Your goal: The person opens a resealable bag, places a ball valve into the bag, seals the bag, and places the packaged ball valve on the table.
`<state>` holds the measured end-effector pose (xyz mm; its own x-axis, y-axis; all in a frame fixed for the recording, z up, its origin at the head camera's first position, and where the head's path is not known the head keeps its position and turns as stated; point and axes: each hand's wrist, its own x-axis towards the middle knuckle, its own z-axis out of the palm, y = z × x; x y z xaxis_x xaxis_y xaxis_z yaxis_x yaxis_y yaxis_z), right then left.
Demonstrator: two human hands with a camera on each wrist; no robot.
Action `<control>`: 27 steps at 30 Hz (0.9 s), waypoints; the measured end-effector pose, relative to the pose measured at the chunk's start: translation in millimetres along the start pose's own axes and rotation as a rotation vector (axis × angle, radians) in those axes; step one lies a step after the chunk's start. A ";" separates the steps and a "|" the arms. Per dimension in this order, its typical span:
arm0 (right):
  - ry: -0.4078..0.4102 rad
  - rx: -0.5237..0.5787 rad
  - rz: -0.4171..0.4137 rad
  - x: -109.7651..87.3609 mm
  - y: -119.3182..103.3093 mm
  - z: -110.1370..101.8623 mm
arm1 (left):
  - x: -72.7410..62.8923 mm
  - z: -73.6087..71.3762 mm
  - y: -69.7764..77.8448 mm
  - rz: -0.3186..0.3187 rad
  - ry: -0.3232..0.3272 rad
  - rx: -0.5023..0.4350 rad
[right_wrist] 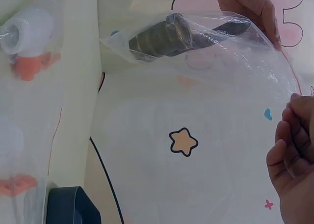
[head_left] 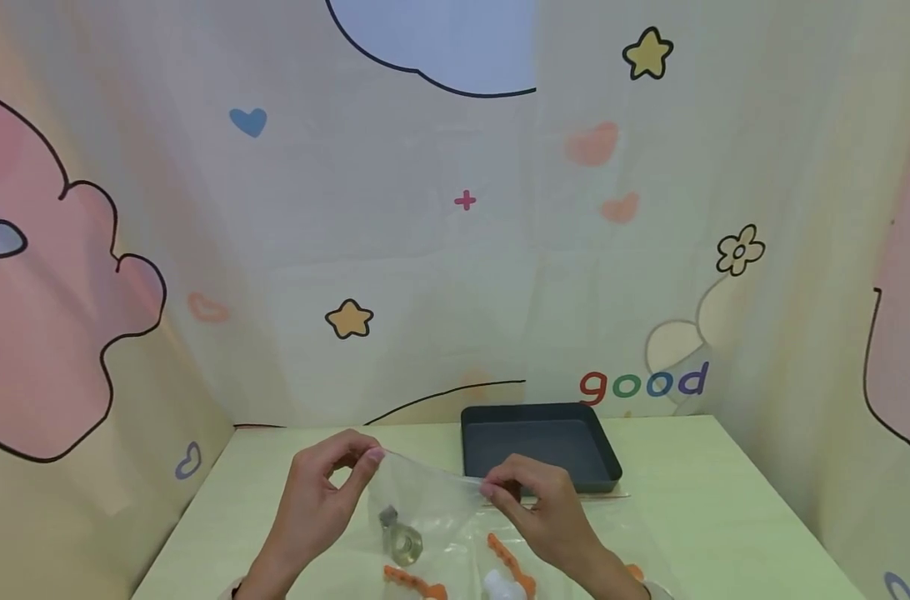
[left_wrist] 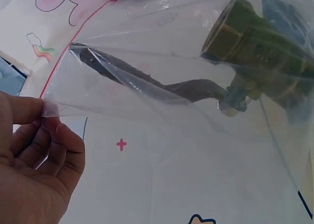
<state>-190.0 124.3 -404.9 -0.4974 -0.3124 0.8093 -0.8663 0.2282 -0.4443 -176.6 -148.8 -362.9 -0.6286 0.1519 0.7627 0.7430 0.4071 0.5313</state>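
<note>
A clear zip bag [head_left: 443, 508] with a red line along its mouth hangs between my two hands above the table. Inside lies a brass-coloured valve [left_wrist: 240, 42] with a long dark lever handle [left_wrist: 191, 90], also visible through the film as a valve [right_wrist: 159, 39] in the right wrist view. My left hand [head_left: 322, 492] pinches one top corner of the bag between thumb and forefinger. At the opposite end of the mouth, my right hand [head_left: 548, 510] pinches the edge, its other fingers curled [right_wrist: 297, 145]. Whether the seal is closed cannot be told.
Below the hands, white plastic valves [head_left: 504, 586] with orange handles [head_left: 511, 560] lie in clear bags on the pale table [head_left: 725, 500]. A dark rectangular tray [head_left: 537, 446] stands behind them near the back edge. Printed curtains surround the table.
</note>
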 end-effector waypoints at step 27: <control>-0.220 0.066 -0.065 11.6 -22.8 71.6 | -63.1 -82.2 -26.6 -0.220 -0.082 0.035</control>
<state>-179.4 49.4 -412.9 -0.4327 -0.5191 0.7371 -0.8941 0.1425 -0.4245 -137.9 -243.3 -394.8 -0.7920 0.1281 0.5969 0.5786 0.4695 0.6670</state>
